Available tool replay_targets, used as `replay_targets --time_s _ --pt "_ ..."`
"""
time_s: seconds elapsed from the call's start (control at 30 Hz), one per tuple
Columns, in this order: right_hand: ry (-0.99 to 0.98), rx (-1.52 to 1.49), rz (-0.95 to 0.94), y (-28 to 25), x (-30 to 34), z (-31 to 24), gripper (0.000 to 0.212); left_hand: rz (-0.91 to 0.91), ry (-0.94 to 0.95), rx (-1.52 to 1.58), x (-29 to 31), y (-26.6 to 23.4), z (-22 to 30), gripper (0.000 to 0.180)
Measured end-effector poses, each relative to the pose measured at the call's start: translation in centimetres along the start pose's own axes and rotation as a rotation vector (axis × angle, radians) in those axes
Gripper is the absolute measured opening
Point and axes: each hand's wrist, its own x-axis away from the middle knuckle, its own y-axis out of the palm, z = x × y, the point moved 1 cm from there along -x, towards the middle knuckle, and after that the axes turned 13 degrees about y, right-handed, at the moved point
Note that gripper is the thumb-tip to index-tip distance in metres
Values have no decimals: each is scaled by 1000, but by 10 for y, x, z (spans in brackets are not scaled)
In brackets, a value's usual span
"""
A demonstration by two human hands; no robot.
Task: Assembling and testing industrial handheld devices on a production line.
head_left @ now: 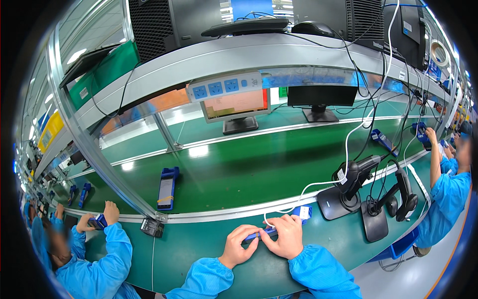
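A blue handheld terminal (302, 213) lies low over the green bench in front of me, mostly covered by my fingers. My left hand (240, 246) is closed around its left end, with the thumb along the near edge. Closed over its middle is my right hand (285, 237), thumb and fingertips close to the other thumb. The white cable (318, 184) curves down from above and reaches the terminal between my hands. Its plug is largely hidden by my fingers, so I cannot see whether it sits in the device.
Two barcode scanners on stands (343, 199) (376, 222) stand to the right. Another blue terminal (167, 188) lies on the green belt beyond a metal rail. A small black box (152, 227) sits by the left post. Co-workers in blue sleeves (107, 259) (443, 199) work at both sides.
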Motion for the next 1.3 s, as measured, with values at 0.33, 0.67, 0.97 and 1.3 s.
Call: replay_targets --time_s 0.33,0.67,0.97,1.3 --pt "16 13 -7 1 1 -1 26 0 -26 20 -1 -2 -3 21" --pt "3 18 3 4 2 1 23 -50 9 7 -2 3 -2 25" --pt "-2 19 12 3 1 0 23 -17 -42 9 -1 5 2 29" --pt "-50 -65 71 1 0 7 20 3 44 -59 -8 6 8 29"
